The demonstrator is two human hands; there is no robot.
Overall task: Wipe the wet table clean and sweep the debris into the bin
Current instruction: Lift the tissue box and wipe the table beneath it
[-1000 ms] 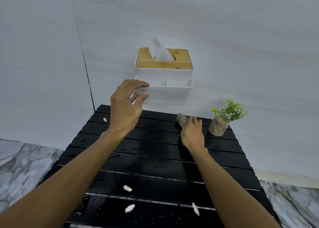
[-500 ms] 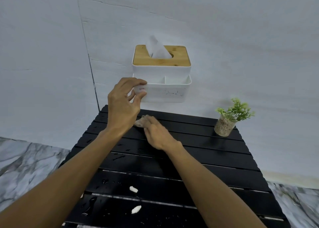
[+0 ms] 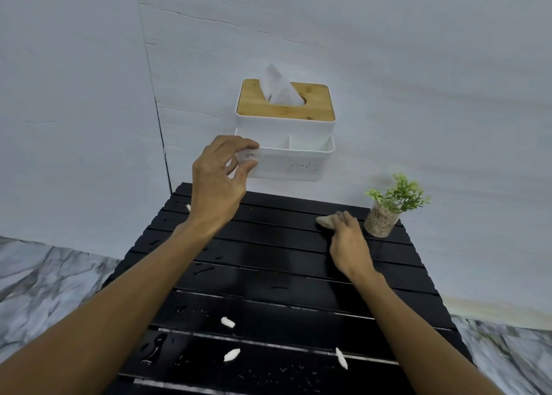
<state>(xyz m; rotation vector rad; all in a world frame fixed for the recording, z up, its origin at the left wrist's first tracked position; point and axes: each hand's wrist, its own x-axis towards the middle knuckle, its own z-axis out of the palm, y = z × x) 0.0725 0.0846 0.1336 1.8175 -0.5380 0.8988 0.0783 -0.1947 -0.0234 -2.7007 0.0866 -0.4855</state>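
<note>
Left hand (image 3: 219,182) is pinching the front left corner of the white plastic tissue box with the bamboo lid (image 3: 286,125), thumb below and fingers on top. It is holding the box above the far edge of the black slatted table (image 3: 268,275), apparently clear of the surface.

Right hand (image 3: 348,242) is pressing a crumpled grey-brown tissue wad (image 3: 324,222) onto a slat near the far right corner, fingers laid together over it. The wad is lying just beside the small glass jar with the green sprig (image 3: 382,221).

Water droplets (image 3: 155,347) are showing along the near left edge. White paper scraps (image 3: 228,322) are sitting near the near edge, with one more (image 3: 188,207) at the far left corner. No bin is in view.

Judgement: the far strip under the lifted box is being wiped. To do it well:
- drag the wad along the slat grain so water is not pushed into the gaps
- keep the pressure flat and even
- steer clear of the jar, which looks easy to tip
- keep the box level, since a corner pinch is giving little control

The wet near slats and the scraps are looking untouched.
</note>
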